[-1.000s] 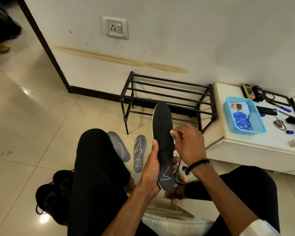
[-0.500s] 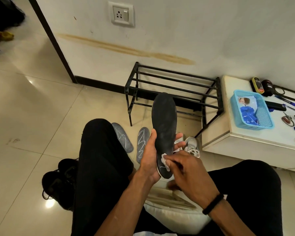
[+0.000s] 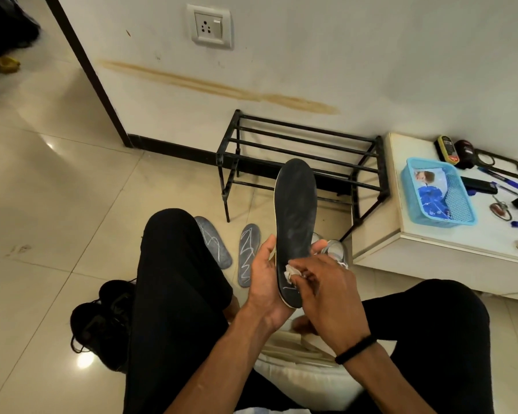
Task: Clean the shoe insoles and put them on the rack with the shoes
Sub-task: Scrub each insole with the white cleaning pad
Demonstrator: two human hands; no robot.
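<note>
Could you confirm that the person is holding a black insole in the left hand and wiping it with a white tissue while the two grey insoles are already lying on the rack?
Not quite: the head view shows the two grey insoles lying on the floor, in front of the rack. The rest holds: the left hand holds the black insole and the right hand wipes it with a white tissue.

Two grey insoles point(image 3: 231, 249) lie on the cream tiled floor point(image 3: 57, 204) near a black metal rack point(image 3: 299, 156), black shoes point(image 3: 102, 321) nearby.
</note>
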